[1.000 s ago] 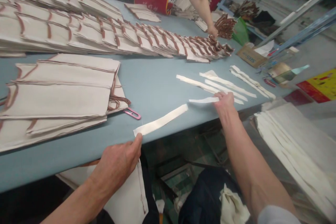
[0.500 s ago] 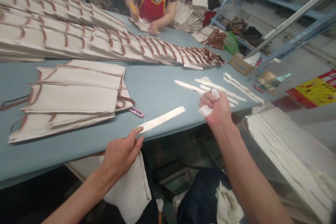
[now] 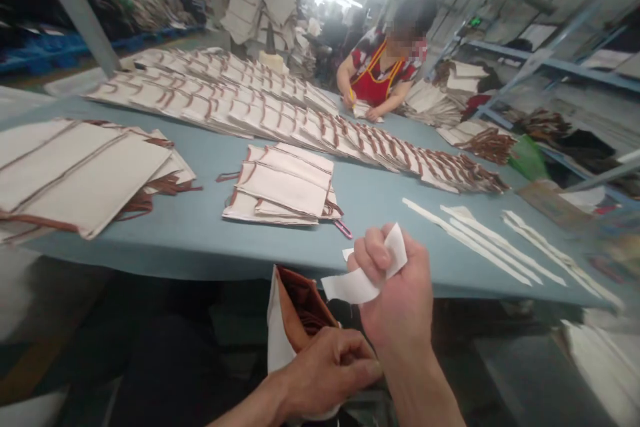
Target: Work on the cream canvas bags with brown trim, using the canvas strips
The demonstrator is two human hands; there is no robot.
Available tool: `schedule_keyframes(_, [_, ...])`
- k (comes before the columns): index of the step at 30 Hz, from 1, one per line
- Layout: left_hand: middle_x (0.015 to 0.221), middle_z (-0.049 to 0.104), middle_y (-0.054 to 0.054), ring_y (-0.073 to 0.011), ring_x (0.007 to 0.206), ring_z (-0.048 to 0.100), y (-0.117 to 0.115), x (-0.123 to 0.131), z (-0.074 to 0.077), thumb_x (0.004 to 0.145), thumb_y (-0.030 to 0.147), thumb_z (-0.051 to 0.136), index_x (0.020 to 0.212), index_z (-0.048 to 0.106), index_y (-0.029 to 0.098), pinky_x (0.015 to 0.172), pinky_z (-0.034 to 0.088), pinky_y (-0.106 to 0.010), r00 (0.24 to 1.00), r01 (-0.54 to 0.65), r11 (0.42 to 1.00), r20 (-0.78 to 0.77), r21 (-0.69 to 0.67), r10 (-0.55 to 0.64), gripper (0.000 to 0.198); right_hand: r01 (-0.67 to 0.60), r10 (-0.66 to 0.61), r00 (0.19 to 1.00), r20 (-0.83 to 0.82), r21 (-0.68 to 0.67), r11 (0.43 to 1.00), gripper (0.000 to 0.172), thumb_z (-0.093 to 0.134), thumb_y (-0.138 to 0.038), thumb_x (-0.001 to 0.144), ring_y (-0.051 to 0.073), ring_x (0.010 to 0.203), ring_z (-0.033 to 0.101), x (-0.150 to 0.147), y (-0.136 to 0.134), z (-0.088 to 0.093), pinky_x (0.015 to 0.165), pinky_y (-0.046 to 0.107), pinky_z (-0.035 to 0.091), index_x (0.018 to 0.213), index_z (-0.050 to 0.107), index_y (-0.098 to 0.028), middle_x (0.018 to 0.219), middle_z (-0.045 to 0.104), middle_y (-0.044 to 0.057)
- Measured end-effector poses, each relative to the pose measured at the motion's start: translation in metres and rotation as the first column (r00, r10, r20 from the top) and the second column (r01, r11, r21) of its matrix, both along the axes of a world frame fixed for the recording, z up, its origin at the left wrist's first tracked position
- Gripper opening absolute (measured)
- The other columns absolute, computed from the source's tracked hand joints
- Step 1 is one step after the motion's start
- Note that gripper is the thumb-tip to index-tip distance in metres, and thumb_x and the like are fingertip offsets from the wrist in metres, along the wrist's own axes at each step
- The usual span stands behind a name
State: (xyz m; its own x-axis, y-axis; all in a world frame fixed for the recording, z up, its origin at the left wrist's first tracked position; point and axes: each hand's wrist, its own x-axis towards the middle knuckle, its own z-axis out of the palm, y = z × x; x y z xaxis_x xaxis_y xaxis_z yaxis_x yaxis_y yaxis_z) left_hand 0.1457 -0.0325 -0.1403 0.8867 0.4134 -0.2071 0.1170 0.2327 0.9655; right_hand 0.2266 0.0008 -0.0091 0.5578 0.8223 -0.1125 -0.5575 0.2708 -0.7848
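Observation:
My right hand is raised in front of the table edge, fingers closed around a folded white fabric strip. Below it, my left hand is closed on the edge of a cream bag with a brown lining that hangs under the blue table. Several loose white strips lie on the table to the right. A small stack of cream bags with brown trim sits just beyond my hands, with a pink clip at its near corner.
Long overlapping rows of cream bags cover the far half of the table, and another stack lies at the left. A person in a red apron works at the far side. Metal shelving stands at the right.
My right hand has lifted a white strip off the table and pulled it toward me. My left hand left the strip on the table and took the bag below. The view tilted up.

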Motion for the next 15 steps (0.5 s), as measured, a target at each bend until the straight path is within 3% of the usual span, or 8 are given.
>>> schedule_keyframes(3, [0.054,0.038,0.008,-0.0088,0.050,0.032,-0.004,-0.011,0.005,0.084,0.058,0.065,0.076,0.056,0.018,0.048,0.027,-0.023,0.990,-0.113,0.987,0.066,-0.117,0.121,0.042,0.036,-0.033,0.991,0.133,-0.016,0.999,0.040,0.054,-0.027,0.092,0.010,0.044,0.022,-0.018,-0.012,0.001,0.040,0.019,0.028,0.057,0.036,-0.022,0.054,0.029,-0.008])
schedule_keyframes(6, [0.064,0.046,0.006,-0.0100,0.058,0.037,-0.001,-0.035,0.010,0.079,0.045,0.074,0.092,0.065,0.015,0.054,0.033,-0.023,0.962,-0.230,0.956,0.108,-0.181,0.251,0.033,0.071,-0.066,0.960,0.272,-0.010,0.997,0.043,0.053,-0.032,0.096,0.010,0.043,0.024,-0.027,-0.025,-0.009,0.041,0.020,0.030,0.058,0.036,-0.023,0.054,0.031,-0.008])
schedule_keyframes(8, [0.081,0.060,0.001,-0.0133,0.068,0.048,0.001,-0.052,0.010,0.072,0.037,0.081,0.120,0.065,0.017,0.063,0.042,-0.024,0.934,-0.287,0.931,0.150,-0.227,0.324,0.055,0.080,-0.069,0.941,0.330,-0.021,0.997,0.044,0.052,-0.034,0.098,0.011,0.043,0.026,-0.031,-0.033,-0.021,0.042,0.021,0.033,0.059,0.036,-0.023,0.053,0.032,-0.007])
schedule_keyframes(10, [0.099,0.068,-0.005,-0.0182,0.079,0.057,0.001,-0.067,0.009,0.071,0.044,0.083,0.136,0.061,0.019,0.073,0.049,-0.028,0.888,-0.379,0.894,0.177,-0.240,0.424,0.073,0.094,-0.074,0.932,0.355,-0.041,0.995,0.043,0.050,-0.032,0.099,0.012,0.043,0.028,-0.037,-0.039,-0.034,0.043,0.023,0.034,0.059,0.037,-0.023,0.052,0.034,-0.007])
schedule_keyframes(13, [0.106,0.072,-0.011,-0.0231,0.086,0.062,0.002,-0.081,0.006,0.081,0.068,0.070,0.130,0.068,0.015,0.079,0.052,-0.032,0.824,-0.508,0.840,0.176,-0.192,0.539,0.072,0.126,-0.094,0.906,0.413,-0.051,0.991,0.039,0.050,-0.027,0.098,0.013,0.044,0.033,-0.048,-0.046,-0.054,0.045,0.023,0.033,0.060,0.041,-0.023,0.051,0.037,-0.006])
schedule_keyframes(15, [0.102,0.073,-0.011,-0.0238,0.088,0.063,0.003,-0.087,0.005,0.088,0.073,0.061,0.123,0.073,0.015,0.080,0.053,-0.031,0.812,-0.539,0.825,0.157,-0.173,0.563,0.068,0.140,-0.110,0.875,0.471,-0.029,0.990,0.038,0.051,-0.029,0.099,0.014,0.046,0.035,-0.056,-0.050,-0.065,0.047,0.024,0.033,0.062,0.045,-0.023,0.052,0.040,-0.006])
